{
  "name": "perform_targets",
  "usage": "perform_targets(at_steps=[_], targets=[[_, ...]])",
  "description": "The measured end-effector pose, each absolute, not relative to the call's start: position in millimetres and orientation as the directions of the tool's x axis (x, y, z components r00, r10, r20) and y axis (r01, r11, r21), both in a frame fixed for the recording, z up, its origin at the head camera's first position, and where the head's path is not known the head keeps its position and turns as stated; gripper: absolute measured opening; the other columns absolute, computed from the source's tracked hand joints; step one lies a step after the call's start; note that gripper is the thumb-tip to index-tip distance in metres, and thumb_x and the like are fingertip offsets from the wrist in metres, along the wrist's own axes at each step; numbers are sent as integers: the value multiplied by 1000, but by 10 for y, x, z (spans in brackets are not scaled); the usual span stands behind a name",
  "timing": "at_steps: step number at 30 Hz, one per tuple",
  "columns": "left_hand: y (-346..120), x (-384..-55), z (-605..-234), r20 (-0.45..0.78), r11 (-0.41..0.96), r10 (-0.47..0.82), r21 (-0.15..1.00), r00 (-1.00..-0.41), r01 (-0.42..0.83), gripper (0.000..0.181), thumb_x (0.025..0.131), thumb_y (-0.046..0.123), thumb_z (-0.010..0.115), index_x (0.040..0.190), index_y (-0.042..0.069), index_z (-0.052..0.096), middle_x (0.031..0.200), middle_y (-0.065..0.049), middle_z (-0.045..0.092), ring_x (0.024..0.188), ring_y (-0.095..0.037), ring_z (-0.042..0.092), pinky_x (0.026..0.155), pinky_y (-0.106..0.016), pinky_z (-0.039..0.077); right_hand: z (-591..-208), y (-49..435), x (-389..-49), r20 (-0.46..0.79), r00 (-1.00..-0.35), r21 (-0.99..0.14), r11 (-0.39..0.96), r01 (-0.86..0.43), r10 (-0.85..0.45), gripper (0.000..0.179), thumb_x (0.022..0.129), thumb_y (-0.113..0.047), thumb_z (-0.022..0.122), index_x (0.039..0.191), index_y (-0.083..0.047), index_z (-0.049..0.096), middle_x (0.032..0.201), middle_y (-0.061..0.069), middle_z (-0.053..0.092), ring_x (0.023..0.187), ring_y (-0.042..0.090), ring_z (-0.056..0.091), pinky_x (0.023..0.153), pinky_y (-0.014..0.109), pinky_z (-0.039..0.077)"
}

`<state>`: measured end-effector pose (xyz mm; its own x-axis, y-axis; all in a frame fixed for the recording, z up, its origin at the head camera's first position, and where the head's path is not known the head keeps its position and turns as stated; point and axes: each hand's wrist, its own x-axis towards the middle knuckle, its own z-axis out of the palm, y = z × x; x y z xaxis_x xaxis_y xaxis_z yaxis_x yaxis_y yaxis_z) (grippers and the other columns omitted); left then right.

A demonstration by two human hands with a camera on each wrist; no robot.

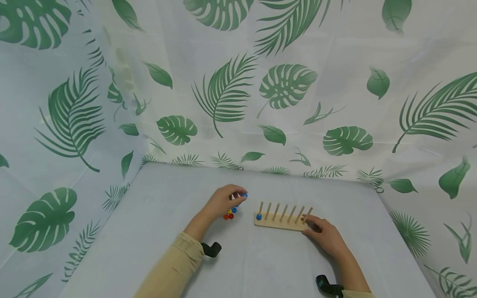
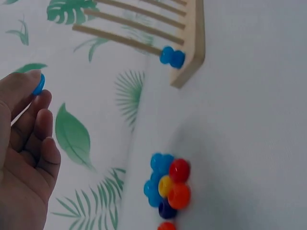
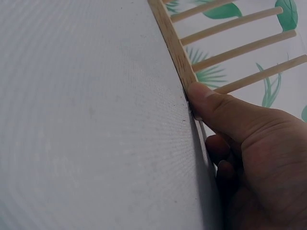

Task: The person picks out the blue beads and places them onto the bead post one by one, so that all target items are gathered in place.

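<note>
My left hand (image 1: 220, 202) pinches a blue bead (image 2: 39, 85) between thumb and forefinger, raised above the table. It is left of a wooden peg board (image 1: 280, 224) with several upright pegs in a row. Two blue beads (image 2: 172, 57) sit at the foot of the leftmost peg; the other pegs in view carry none. At the board's right end my right hand (image 1: 327, 236) grips the base, its thumb on the near edge in the right wrist view. Below the left hand lies a cluster of loose beads, with blue, yellow, dark blue, orange and red (image 2: 180, 170) ones.
A white cloth-covered table (image 1: 257, 265) spreads under everything. Behind it and at both sides hang white sheets (image 1: 231, 153) printed with green leaves. A black wrist-worn device (image 1: 212, 249) sticks out at the left sleeve, another (image 1: 327, 285) at the right.
</note>
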<state>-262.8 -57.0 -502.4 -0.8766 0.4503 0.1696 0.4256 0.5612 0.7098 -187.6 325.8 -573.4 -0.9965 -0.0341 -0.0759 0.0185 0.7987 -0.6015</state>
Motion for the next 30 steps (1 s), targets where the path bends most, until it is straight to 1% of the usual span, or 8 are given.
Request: perform_targets(at_steps=[8,10,13,17,20,23,27,30], targets=[[-367,-2600,-4956,213,510,511,705,-833,493,26,97,37,63,117,22,69,109,11,66,92,-5,58,77,-23,49,-5742,3270,-1875,-76,-997,-602,798,18,-35,60,87,-49,70,135,-13,60,143,20,53,130,43,50,104,59,41],[-319,-2596,-4970,211,506,517,706,-829,495,24,97,37,63,117,24,69,110,11,65,92,-4,57,78,-22,49,-5742,3268,-1876,-74,-997,-605,796,17,-35,60,87,-48,71,135,-13,60,143,20,54,130,43,50,104,59,41],[-257,-2576,-4993,218,494,523,710,-824,502,25,97,38,62,116,24,69,109,11,65,92,-3,57,77,-22,48,-5746,3266,-1875,-72,-997,-607,795,14,-37,61,87,-48,71,135,-13,60,142,20,54,129,44,50,103,60,41],[-194,-2553,-5024,242,471,527,715,-815,517,27,97,37,63,117,20,70,108,10,65,90,-4,57,76,-22,48,-5754,3277,-1877,-76,-996,-604,797,16,-37,62,86,-49,72,136,-14,59,143,20,54,130,43,50,104,60,41],[-164,-2541,-5041,245,461,527,721,-814,517,25,97,35,63,117,21,70,108,11,66,90,-3,57,76,-21,48,-5765,3286,-1883,-78,-996,-594,804,17,-36,63,86,-51,71,136,-14,59,142,20,54,129,44,51,103,60,41],[-147,-2534,-5056,237,467,527,721,-816,511,23,97,34,63,117,25,69,109,12,65,89,-2,56,75,-20,48,-5773,3285,-1890,-81,-996,-594,804,24,-30,63,85,-51,71,135,-14,60,142,20,54,129,44,51,104,60,41],[-136,-2535,-5074,224,472,522,728,-823,497,24,97,35,63,118,25,69,107,12,65,88,-3,55,73,-21,47,-5762,3277,-1892,-86,-996,-605,796,30,-28,63,86,-51,71,136,-15,59,143,20,53,131,43,50,105,60,40],[-131,-2540,-5082,226,468,518,732,-825,495,26,97,35,63,119,23,70,106,11,65,87,-4,55,72,-21,47,-5749,3271,-1891,-87,-996,-605,796,27,-33,63,86,-51,71,137,-15,59,144,20,52,131,43,48,105,60,40]])
